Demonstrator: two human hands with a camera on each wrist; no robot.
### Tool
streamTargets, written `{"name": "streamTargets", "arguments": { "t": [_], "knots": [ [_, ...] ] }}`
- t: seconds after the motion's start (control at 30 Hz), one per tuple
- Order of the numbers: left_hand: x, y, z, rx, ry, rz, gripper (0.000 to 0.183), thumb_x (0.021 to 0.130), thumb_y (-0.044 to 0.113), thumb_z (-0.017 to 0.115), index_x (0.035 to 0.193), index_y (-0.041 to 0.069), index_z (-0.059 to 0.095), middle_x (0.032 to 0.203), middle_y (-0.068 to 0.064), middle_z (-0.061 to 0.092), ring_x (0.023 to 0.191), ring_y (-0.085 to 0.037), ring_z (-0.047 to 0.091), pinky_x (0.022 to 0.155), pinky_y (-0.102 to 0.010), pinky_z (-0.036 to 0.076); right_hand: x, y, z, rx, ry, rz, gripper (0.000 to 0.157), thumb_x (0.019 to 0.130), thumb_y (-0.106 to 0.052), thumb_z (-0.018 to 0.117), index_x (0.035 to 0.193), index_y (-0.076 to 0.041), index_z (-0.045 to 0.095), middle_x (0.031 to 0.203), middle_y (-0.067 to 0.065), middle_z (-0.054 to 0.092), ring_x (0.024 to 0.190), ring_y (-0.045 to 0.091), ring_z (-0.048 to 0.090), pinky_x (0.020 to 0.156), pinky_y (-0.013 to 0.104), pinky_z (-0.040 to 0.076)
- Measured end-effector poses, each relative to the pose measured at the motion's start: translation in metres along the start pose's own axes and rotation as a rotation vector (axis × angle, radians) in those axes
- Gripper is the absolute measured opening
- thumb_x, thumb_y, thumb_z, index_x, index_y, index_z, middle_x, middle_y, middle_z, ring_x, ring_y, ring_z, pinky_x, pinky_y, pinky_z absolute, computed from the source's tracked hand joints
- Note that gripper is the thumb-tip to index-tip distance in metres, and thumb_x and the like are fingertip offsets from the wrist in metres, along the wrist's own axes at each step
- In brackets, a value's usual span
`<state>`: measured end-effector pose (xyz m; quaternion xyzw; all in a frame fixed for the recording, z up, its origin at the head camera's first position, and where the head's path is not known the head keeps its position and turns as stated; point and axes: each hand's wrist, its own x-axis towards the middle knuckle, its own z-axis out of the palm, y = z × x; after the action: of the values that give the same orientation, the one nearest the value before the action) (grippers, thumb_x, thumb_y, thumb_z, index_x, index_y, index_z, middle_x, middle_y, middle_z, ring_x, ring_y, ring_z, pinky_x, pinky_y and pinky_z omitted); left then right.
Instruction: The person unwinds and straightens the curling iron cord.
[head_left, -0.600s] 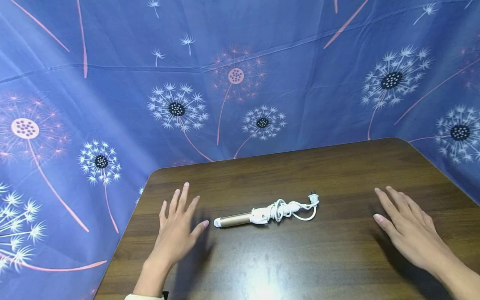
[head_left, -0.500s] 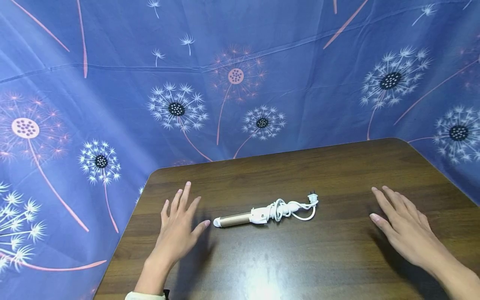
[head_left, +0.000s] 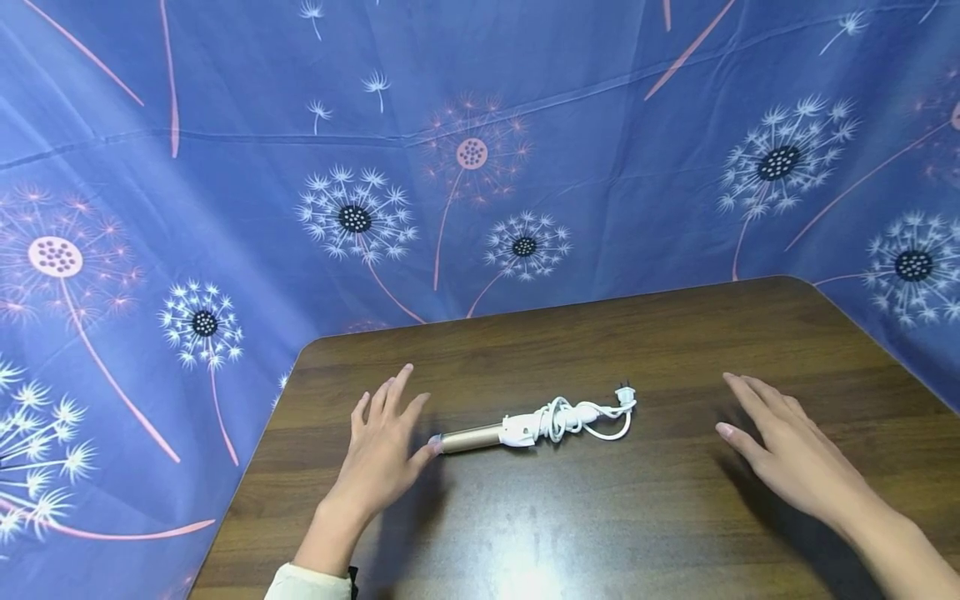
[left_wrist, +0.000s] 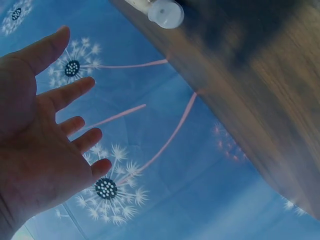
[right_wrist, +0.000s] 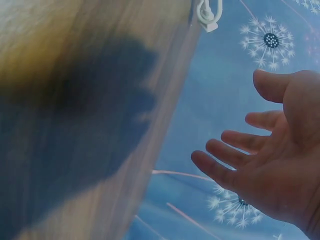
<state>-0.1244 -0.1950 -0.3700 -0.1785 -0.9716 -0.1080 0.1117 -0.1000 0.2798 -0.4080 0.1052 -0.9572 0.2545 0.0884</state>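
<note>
A curling iron [head_left: 472,438] with a gold barrel and white handle lies across the table, its white cord [head_left: 557,421] wound round the handle. The plug [head_left: 626,395] points away at the right end. My left hand [head_left: 381,454] is spread over the table at the barrel's tip, and its thumb overlaps that tip in the head view. Off to the right of the plug, my right hand [head_left: 795,454] hovers with fingers extended, holding nothing. The left wrist view catches the white tip [left_wrist: 166,13] beyond the left palm; the right wrist view shows the plug [right_wrist: 207,22] at its top.
The dark wood table [head_left: 675,350] has rounded far corners. Behind it and along its sides hangs a blue cloth [head_left: 585,125] printed with dandelions. Both hands cast shadows on the tabletop.
My left hand has moved right to the curling iron's tip. My right hand has shifted left toward the plug. The curling iron lies where it was.
</note>
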Motion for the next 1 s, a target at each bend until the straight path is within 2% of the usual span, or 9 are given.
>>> {"name": "streamTargets", "arguments": {
  "t": [0.17, 0.37, 0.53, 0.8, 1.0],
  "knots": [
    [0.005, 0.006, 0.002, 0.005, -0.013, 0.015, 0.061, 0.081, 0.037, 0.076, 0.133, 0.014, 0.055, 0.16, -0.002, 0.011, 0.14, -0.033, 0.025, 0.108, -0.057, 0.021, 0.006, -0.008, -0.001, 0.013, -0.023, 0.014, 0.071, 0.099, -0.036, 0.051, 0.155, -0.019, 0.012, 0.15, 0.029, 0.025, 0.129, 0.061, 0.022, 0.087, 0.076, 0.023],
    [0.011, 0.014, 0.005, 0.038, -0.043, 0.049, 0.058, 0.081, 0.038, 0.076, 0.133, 0.021, 0.057, 0.158, -0.005, 0.021, 0.137, -0.031, 0.032, 0.098, -0.056, 0.035, 0.014, -0.018, -0.001, 0.074, -0.045, 0.032, 0.07, 0.099, -0.039, 0.051, 0.155, -0.019, 0.013, 0.15, 0.028, 0.027, 0.13, 0.057, 0.027, 0.085, 0.072, 0.027],
    [0.018, 0.021, 0.01, 0.045, -0.056, 0.092, 0.058, 0.08, 0.036, 0.077, 0.132, 0.02, 0.057, 0.154, -0.008, 0.029, 0.134, -0.031, 0.037, 0.097, -0.056, 0.037, 0.021, -0.027, 0.001, 0.119, -0.055, 0.041, 0.07, 0.099, -0.039, 0.049, 0.155, -0.014, 0.015, 0.147, 0.032, 0.028, 0.129, 0.057, 0.03, 0.088, 0.072, 0.028],
    [0.024, 0.031, 0.02, 0.074, -0.12, 0.112, 0.065, 0.078, 0.035, 0.078, 0.136, 0.018, 0.053, 0.152, -0.012, 0.033, 0.134, -0.031, 0.037, 0.1, -0.055, 0.036, 0.028, -0.039, 0.005, 0.123, -0.098, 0.072, 0.072, 0.099, -0.045, 0.045, 0.155, -0.013, 0.011, 0.147, 0.036, 0.027, 0.128, 0.059, 0.03, 0.09, 0.073, 0.027],
    [0.028, 0.033, 0.026, 0.127, -0.142, 0.145, 0.063, 0.078, 0.032, 0.08, 0.135, 0.024, 0.054, 0.149, -0.012, 0.037, 0.132, -0.032, 0.04, 0.099, -0.055, 0.037, 0.033, -0.047, 0.011, 0.125, -0.1, 0.08, 0.072, 0.1, -0.044, 0.045, 0.154, -0.009, 0.014, 0.146, 0.037, 0.027, 0.125, 0.059, 0.034, 0.09, 0.073, 0.029]
  ]
}}
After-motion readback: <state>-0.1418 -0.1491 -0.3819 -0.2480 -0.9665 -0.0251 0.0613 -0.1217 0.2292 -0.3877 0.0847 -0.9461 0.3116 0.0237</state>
